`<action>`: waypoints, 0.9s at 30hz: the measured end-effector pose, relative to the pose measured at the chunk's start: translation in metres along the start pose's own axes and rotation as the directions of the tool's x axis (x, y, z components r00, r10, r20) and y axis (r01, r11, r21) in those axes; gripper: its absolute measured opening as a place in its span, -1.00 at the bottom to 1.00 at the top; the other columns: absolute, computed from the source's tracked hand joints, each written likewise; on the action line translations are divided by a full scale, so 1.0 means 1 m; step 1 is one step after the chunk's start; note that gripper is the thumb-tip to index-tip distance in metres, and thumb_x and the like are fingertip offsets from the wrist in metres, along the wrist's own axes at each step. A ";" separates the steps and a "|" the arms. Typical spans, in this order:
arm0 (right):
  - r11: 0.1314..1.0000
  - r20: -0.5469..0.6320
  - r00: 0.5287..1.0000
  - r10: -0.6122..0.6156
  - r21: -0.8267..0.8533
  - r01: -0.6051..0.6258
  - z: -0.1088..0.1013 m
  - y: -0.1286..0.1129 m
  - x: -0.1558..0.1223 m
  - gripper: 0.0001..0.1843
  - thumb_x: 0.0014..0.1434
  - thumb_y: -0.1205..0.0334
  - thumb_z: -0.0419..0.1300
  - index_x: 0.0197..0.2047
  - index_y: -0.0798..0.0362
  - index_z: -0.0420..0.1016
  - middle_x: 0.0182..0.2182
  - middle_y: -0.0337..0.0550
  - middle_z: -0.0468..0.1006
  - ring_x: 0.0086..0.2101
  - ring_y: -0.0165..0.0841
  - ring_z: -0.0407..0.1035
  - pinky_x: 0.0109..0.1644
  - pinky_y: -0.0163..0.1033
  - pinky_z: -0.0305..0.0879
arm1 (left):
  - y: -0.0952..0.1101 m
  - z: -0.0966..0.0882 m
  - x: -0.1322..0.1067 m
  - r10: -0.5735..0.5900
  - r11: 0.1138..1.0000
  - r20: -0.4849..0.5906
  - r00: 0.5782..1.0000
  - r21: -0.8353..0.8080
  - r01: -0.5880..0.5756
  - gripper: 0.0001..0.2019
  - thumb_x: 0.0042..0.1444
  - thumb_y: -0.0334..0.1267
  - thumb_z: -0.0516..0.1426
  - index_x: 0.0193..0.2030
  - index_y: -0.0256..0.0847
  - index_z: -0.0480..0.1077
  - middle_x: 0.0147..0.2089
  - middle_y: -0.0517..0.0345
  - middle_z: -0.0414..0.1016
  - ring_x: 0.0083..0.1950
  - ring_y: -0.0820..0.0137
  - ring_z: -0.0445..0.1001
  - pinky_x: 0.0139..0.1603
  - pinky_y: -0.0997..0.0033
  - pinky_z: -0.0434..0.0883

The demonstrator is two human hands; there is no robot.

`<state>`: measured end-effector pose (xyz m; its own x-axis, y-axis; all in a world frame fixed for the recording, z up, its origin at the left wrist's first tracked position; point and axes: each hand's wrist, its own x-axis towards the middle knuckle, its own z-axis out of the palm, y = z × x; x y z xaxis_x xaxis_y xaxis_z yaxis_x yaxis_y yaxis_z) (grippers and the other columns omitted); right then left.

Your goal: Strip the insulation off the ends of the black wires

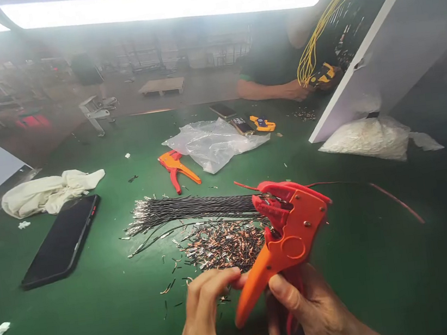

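Note:
My right hand [322, 308] grips an orange and red wire stripper [294, 235] by its handles, thumb on the near side. The tool's red jaws point up and to the left. My left hand [210, 317] is beside the orange handle with its fingers bent and apart; a fingertip reaches behind the handle, and I cannot tell whether it touches. Behind the jaws lies a bundle of black wires [199, 206] with bare or metal-tipped left ends. Just in front of the bundle spreads a pile of short wire scraps [226, 247], partly hidden by the tool.
Left on the green table [115, 319] lie a black phone [63, 243] and white cloth [51, 190]. Farther back are another wire stripper [176, 168], clear plastic [214, 141] and a yellow tool [263, 124]. A tied bag [368, 137] lies right. Opposite, a person's hand [296, 91] holds yellow wires.

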<state>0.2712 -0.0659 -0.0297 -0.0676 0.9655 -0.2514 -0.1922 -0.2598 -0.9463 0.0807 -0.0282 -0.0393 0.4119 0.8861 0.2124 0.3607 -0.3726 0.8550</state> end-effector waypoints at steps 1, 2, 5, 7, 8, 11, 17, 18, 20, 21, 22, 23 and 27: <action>1.000 -0.010 1.000 -0.027 0.004 0.027 0.001 0.000 0.000 -0.36 0.24 -0.40 0.09 -0.08 0.06 0.38 -0.56 -0.33 0.45 -0.68 -0.52 0.35 -0.61 -0.44 0.20 | -0.002 0.002 0.001 -0.070 0.995 0.062 0.996 -0.070 0.074 -0.35 -0.12 -0.48 0.36 0.14 0.09 0.45 -0.08 0.10 0.61 -0.17 0.20 0.62 -0.35 0.36 0.63; 0.999 -0.023 0.998 -0.052 0.002 0.052 0.001 0.000 0.000 -0.40 0.24 -0.39 0.11 -0.15 0.05 0.38 -0.55 -0.34 0.42 -0.68 -0.53 0.33 -0.61 -0.44 0.20 | -0.004 0.004 0.002 -0.116 0.982 0.123 0.986 -0.137 0.133 -0.37 -0.08 -0.50 0.32 0.15 0.09 0.43 -0.12 0.12 0.61 -0.25 0.25 0.62 -0.44 0.41 0.58; 0.996 -0.043 0.995 -0.093 -0.010 0.093 0.001 -0.003 0.001 -0.43 0.23 -0.37 0.14 -0.22 0.04 0.41 -0.55 -0.38 0.31 -0.63 -0.54 0.26 -0.56 -0.40 0.23 | -0.010 0.008 0.003 -0.104 0.943 0.247 0.963 -0.282 0.175 -0.51 0.09 -0.49 0.21 0.12 0.07 0.42 -0.25 0.13 0.57 -0.45 0.38 0.53 -0.60 0.51 0.44; 0.994 -0.042 0.994 -0.105 -0.008 0.105 0.001 -0.004 0.002 -0.44 0.24 -0.35 0.16 -0.20 0.04 0.44 -0.53 -0.38 0.27 -0.59 -0.53 0.21 -0.52 -0.38 0.25 | -0.014 0.008 0.004 -0.036 0.941 0.282 0.959 -0.314 0.128 -0.74 0.16 -0.40 0.21 -0.05 0.02 0.50 -0.33 0.14 0.49 -0.49 0.42 0.46 -0.62 0.53 0.37; 0.994 -0.040 0.993 -0.111 -0.002 0.111 0.001 -0.004 0.002 -0.45 0.24 -0.34 0.17 -0.20 0.04 0.45 -0.51 -0.37 0.26 -0.58 -0.53 0.20 -0.52 -0.39 0.24 | -0.015 0.007 0.004 0.005 0.947 0.294 0.956 -0.307 0.090 -0.87 0.17 -0.33 0.23 -0.17 -0.02 0.53 -0.36 0.14 0.46 -0.49 0.43 0.43 -0.60 0.54 0.35; 0.996 -0.013 0.997 -0.082 0.038 0.082 0.002 -0.003 0.004 -0.48 0.23 -0.31 0.20 -0.14 0.02 0.47 -0.45 -0.35 0.31 -0.61 -0.58 0.17 -0.58 -0.44 0.19 | -0.018 0.004 0.006 0.129 0.973 0.317 0.940 -0.222 -0.059 -0.78 0.18 -0.11 0.25 -0.44 -0.11 0.49 -0.37 0.14 0.38 -0.43 0.43 0.39 -0.52 0.54 0.34; 0.996 0.032 0.999 -0.009 0.089 0.006 0.001 -0.007 0.007 -0.45 0.23 -0.28 0.23 -0.06 0.07 0.49 -0.26 -0.14 0.57 -0.77 -0.73 0.11 -0.78 -0.56 -0.01 | -0.012 0.003 0.008 0.170 0.985 0.273 0.947 -0.058 -0.160 -0.65 0.32 0.05 0.11 -0.39 -0.05 0.53 -0.44 0.15 0.33 -0.46 0.40 0.32 -0.55 0.51 0.30; 0.996 0.025 1.000 -0.005 0.092 0.003 -0.001 -0.009 0.007 -0.45 0.22 -0.28 0.23 -0.05 0.08 0.49 -0.27 -0.13 0.58 -0.78 -0.74 0.10 -0.79 -0.56 -0.02 | -0.010 0.001 0.009 0.205 0.979 0.265 0.942 -0.045 -0.200 -0.61 0.34 0.08 0.07 -0.38 -0.04 0.55 -0.39 0.12 0.37 -0.43 0.39 0.34 -0.52 0.49 0.32; 0.996 -0.018 1.000 0.011 0.093 -0.009 -0.006 -0.013 0.007 -0.47 0.24 -0.26 0.23 -0.04 0.06 0.50 -0.23 -0.12 0.62 -0.79 -0.72 0.12 -0.78 -0.53 0.08 | -0.003 -0.008 0.013 0.297 0.952 0.231 0.926 -0.002 -0.305 -0.58 0.38 0.08 0.01 -0.34 -0.04 0.57 -0.23 0.06 0.44 -0.35 0.38 0.40 -0.41 0.44 0.38; 0.997 -0.065 0.998 0.005 0.079 0.001 -0.009 -0.015 0.006 -0.50 0.26 -0.24 0.22 -0.03 0.05 0.52 -0.21 -0.12 0.64 -0.76 -0.69 0.20 -0.72 -0.49 0.22 | 0.000 -0.015 0.015 0.339 0.937 0.192 0.921 0.021 -0.350 -0.59 0.40 0.04 0.00 -0.30 -0.04 0.56 -0.14 0.04 0.46 -0.29 0.37 0.43 -0.34 0.41 0.42; 0.999 -0.124 0.992 -0.017 0.039 0.021 -0.013 -0.018 0.005 -0.53 0.29 -0.21 0.21 -0.03 0.03 0.55 -0.19 -0.13 0.66 -0.68 -0.61 0.34 -0.57 -0.42 0.41 | 0.002 -0.022 0.018 0.351 0.932 0.146 0.925 0.041 -0.361 -0.69 0.41 -0.08 0.04 -0.26 -0.07 0.54 -0.11 0.02 0.46 -0.24 0.36 0.46 -0.26 0.39 0.45; 0.998 -0.191 0.980 -0.057 -0.020 0.055 -0.017 -0.020 0.004 -0.58 0.31 -0.17 0.21 -0.03 -0.01 0.59 -0.15 -0.13 0.67 -0.52 -0.51 0.49 -0.31 -0.32 0.55 | 0.005 -0.030 0.021 0.351 0.931 0.096 0.932 0.068 -0.358 -0.79 0.40 -0.21 0.07 -0.21 -0.10 0.51 -0.13 0.04 0.46 -0.22 0.37 0.47 -0.21 0.40 0.46; 0.986 -0.267 0.951 -0.158 -0.089 0.139 -0.028 -0.028 -0.002 -0.70 0.34 -0.06 0.22 0.08 -0.23 0.59 0.06 -0.23 0.64 0.25 -0.22 0.28 0.43 -0.03 0.07 | 0.008 -0.051 0.027 0.364 0.930 -0.072 0.929 0.083 -0.358 -0.81 0.36 -0.48 0.02 -0.24 -0.15 0.34 -0.40 0.18 0.36 -0.37 0.42 0.39 -0.36 0.43 0.34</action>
<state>0.3040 -0.0602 -0.0086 0.2272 0.9632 -0.1433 -0.1116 -0.1204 -0.9864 0.0519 0.0070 -0.0026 0.4539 0.7072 0.5421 0.2575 -0.6865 0.6800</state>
